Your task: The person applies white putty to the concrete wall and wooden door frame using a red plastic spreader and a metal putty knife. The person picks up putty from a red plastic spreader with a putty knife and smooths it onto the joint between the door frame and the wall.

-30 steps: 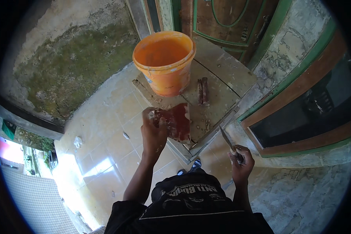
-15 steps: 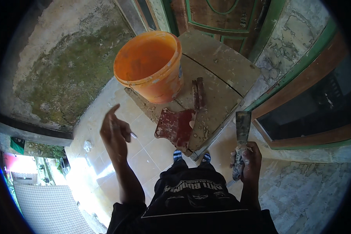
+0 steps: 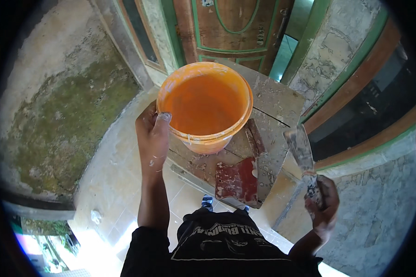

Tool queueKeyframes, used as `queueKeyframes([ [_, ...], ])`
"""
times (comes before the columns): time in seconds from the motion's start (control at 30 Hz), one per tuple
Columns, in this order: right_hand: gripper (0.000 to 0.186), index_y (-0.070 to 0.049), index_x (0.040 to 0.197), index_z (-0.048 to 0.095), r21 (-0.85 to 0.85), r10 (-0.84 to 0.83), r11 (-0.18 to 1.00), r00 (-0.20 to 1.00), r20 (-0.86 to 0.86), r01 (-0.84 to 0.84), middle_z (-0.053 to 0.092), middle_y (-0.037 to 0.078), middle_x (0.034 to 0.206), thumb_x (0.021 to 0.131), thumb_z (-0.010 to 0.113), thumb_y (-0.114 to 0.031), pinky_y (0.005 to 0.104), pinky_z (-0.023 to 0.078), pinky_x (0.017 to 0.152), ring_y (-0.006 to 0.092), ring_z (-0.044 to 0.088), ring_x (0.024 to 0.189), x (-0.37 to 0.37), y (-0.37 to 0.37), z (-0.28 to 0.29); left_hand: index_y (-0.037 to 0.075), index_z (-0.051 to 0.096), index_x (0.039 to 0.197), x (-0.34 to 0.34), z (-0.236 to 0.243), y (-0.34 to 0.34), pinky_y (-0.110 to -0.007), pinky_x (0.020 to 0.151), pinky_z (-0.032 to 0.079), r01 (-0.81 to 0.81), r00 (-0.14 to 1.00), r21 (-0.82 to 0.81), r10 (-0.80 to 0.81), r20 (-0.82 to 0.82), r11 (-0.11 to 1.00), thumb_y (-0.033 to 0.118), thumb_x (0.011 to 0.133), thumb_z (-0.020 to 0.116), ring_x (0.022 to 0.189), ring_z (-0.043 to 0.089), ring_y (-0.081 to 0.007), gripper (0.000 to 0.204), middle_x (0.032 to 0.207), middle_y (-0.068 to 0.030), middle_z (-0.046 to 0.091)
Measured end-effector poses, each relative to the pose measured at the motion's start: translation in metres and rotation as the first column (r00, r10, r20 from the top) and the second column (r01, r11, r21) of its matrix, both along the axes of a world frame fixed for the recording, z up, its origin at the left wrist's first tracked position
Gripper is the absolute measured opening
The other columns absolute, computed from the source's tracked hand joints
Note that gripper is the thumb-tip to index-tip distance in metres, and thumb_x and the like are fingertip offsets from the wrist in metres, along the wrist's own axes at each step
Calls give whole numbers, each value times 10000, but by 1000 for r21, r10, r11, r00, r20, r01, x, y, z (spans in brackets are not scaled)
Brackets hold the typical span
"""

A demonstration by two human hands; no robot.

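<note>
An orange plastic bucket (image 3: 211, 139) stands on a worn wooden table (image 3: 279, 98), smeared with pale residue, and its inside shows no clear contents. My left hand (image 3: 153, 138) grips its left rim, thumb over the edge and fingers around the outside. On the right, my right hand (image 3: 326, 201) is closed around the handle of a putty knife (image 3: 300, 148), blade pointing up and away from me. The blade is stained and apart from the bucket. Near the table's front edge lies a red, flat plate with notched edges (image 3: 237, 182), close to my right hand's side.
A dark red, narrow bar (image 3: 255, 137) lies between bucket and plate. Beyond the table is a brown door with green trim (image 3: 231, 34). A framed window (image 3: 370, 111) and patchy wall (image 3: 370, 212) flank the right; a mossy wall (image 3: 64, 124) is left. Tiled floor (image 3: 120, 184) lies below.
My left hand has gone from the air beside the bucket to its rim. My right hand has shifted right with the putty knife. The view has shifted, showing more of the door.
</note>
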State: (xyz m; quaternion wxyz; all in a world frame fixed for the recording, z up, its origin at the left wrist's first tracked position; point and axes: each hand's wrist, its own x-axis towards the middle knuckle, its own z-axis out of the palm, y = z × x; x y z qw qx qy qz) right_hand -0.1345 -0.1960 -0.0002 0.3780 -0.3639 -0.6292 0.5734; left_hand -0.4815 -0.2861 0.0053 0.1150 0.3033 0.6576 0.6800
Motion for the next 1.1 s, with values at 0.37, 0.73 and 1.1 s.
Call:
queueKeyframes([
  [0.37,360,48,1050,583,870,-314,455,880,357,-190,572,221,972,692,604,20,343,492,709,283,604,839,-87,-55,104,-152,333,1285,29,-26,-26,-145,528,368,-4,940,443,154,-303,897,418,823,649,580,556,-65,799,716,-113,635],
  [0.73,304,41,997,601,852,-167,406,889,426,-332,609,167,987,700,658,6,317,524,673,226,623,835,-136,-81,84,-167,467,1181,2,-45,-35,-133,444,284,148,874,506,127,-470,850,292,819,655,461,398,4,614,604,-37,581],
  [1.1,442,36,1086,533,816,-152,211,807,571,-538,516,163,1033,655,607,-27,363,457,886,311,520,993,-173,-45,31,-133,484,1182,1,-25,-15,-213,547,480,315,816,401,-30,-577,860,115,743,590,636,594,-86,515,913,-196,652],
])
